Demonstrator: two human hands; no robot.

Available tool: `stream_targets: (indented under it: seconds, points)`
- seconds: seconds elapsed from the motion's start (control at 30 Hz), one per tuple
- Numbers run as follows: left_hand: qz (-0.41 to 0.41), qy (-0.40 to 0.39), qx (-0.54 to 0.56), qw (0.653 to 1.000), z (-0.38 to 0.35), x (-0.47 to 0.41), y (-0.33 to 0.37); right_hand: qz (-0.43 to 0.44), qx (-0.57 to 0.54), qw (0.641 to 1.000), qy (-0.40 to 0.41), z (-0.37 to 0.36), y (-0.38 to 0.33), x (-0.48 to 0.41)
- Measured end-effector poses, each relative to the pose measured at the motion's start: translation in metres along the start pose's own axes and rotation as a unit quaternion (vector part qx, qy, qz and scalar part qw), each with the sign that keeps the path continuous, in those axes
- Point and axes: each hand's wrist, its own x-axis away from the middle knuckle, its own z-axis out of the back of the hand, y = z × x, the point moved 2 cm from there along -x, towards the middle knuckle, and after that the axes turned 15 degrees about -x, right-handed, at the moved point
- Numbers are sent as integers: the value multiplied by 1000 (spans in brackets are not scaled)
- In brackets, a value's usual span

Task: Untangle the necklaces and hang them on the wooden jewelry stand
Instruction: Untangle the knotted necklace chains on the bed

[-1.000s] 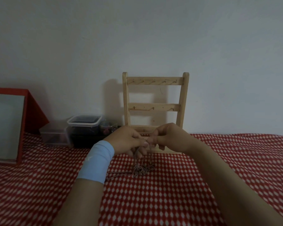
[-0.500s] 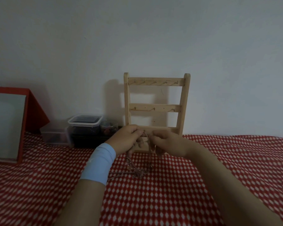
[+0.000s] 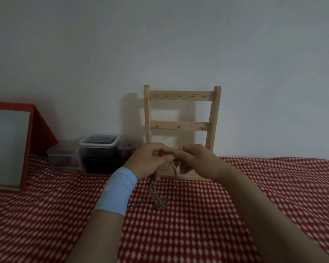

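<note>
Silvery necklaces (image 3: pixel 160 203) lie in a knotted clump on the red-and-white checked cloth (image 3: pixel 179 234) near the centre of the frame, and thin strands rise from that clump to my two hands just above it. My left hand (image 3: pixel 150 160), with a pale blue wristband (image 3: pixel 116 190) below it, is curled, thumb and fingertips pinching the chain. My right hand (image 3: pixel 196 160) meets it just right of centre, its fingers pinched on the chain too, so both hands are clamped on the necklaces and nearly touch at the fingertips. The links are too fine and the light too dim for me to tell which strand belongs to which necklace. Behind my hands, against the pale wall (image 3: pixel 179 44), the wooden jewelry stand (image 3: pixel 181 126) stands upright like a small ladder, two of its rails showing rows of little hooks, its lower part hidden by my knuckles. Left of the stand sit clear plastic containers (image 3: pixel 99 143) with dark contents, one with a lid on. At the far left edge leans a red-framed panel (image 3: pixel 8 145) with a grey face.
</note>
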Motion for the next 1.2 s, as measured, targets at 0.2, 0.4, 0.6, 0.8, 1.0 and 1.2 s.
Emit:
stream_targets:
  seconds: [0.2, 0.4, 0.6, 0.8, 1.0, 1.2]
  points:
    - [15, -19, -25, 999, -3, -3, 1, -21, 22, 999, -18, -3, -1, 1]
    - [31, 7, 2, 999, -1, -5, -3, -31, -90, 995, -17, -3, -1, 3]
    - [14, 22, -10, 1000, -2, -4, 7, -9, -101, 995, -24, -7, 2, 5]
    - [-19, 76, -156, 985, -2, -9, 7, -17, -106, 994, -9, -7, -2, 5]
    - [-26, 70, -181, 981, -4, -11, 4, -10, -112, 991, 71, -9, 2, 1]
    - [60, -1, 177, 982, -10, -16, 1, -70, -4, 997, -33, -7, 7, 2]
